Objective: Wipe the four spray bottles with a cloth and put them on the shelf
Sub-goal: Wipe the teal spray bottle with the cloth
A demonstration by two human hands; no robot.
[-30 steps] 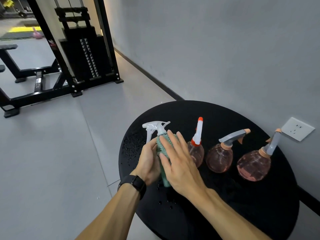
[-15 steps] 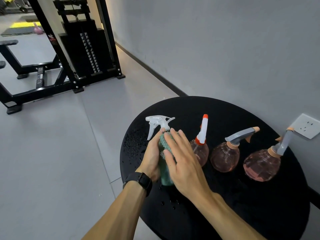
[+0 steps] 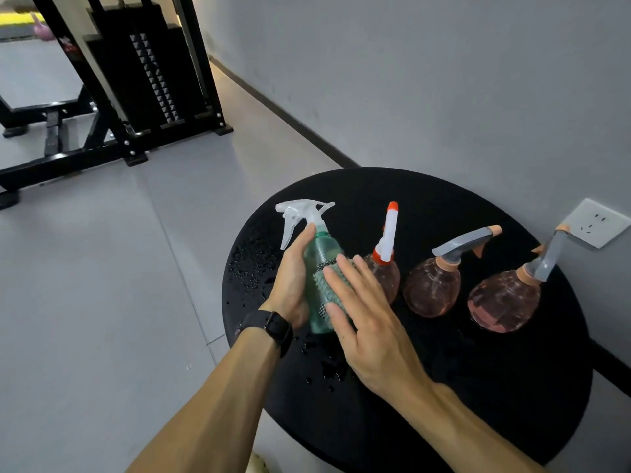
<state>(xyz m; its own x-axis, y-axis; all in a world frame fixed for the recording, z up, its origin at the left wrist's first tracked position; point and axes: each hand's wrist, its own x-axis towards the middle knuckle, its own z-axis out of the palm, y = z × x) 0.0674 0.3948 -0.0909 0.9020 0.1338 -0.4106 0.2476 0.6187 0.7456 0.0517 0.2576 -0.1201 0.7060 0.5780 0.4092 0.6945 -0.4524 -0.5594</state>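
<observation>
The left hand (image 3: 293,285) wraps around the green spray bottle (image 3: 319,264), which stands at the left of the round black worktop (image 3: 495,387). The right hand (image 3: 368,322), fingers spread flat, presses a teal cloth (image 3: 326,285) against the bottle's side, hiding most of the cloth. Three pinkish round bottles stand in a row to the right: one with a white and orange nozzle (image 3: 386,268) (just behind the right fingers), two with grey triggers (image 3: 433,288) (image 3: 505,298). Water droplets (image 3: 249,264) speckle the worktop's left edge. A wall socket (image 3: 596,223) and a weight machine (image 3: 146,73) lie beyond; whether the bottle's base touches the worktop is hard to tell.
</observation>
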